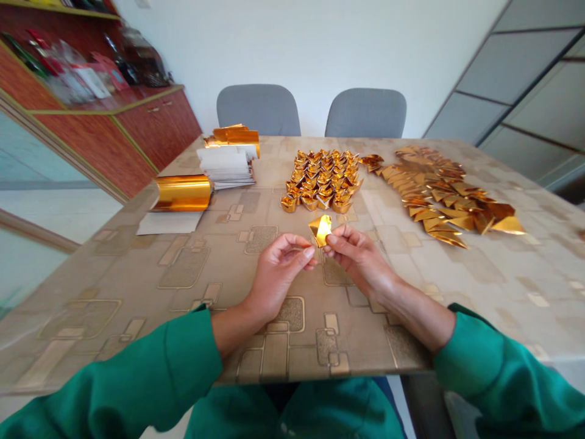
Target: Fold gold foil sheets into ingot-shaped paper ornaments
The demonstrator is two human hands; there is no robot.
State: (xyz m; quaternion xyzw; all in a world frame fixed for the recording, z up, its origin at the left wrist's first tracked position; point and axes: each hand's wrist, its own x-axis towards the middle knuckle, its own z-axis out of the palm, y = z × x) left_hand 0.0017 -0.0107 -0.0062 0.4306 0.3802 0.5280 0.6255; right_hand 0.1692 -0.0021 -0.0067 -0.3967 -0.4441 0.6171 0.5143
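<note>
A small folded piece of gold foil paper stands above the table in front of me, its shiny face catching the light. My right hand pinches its lower right side between thumb and fingers. Close by its lower left corner is my left hand, thumb and fingertips pressed together. Whether that corner lies between the left fingers I cannot make out. Just beyond the hands, folded gold foil ingots stand packed in rows.
Flat folded gold foil pieces spread over the table's right side. At left lie gold foil sheets on white paper, with a taller paper stack behind. Two grey chairs stand at the far edge of the patterned tablecloth.
</note>
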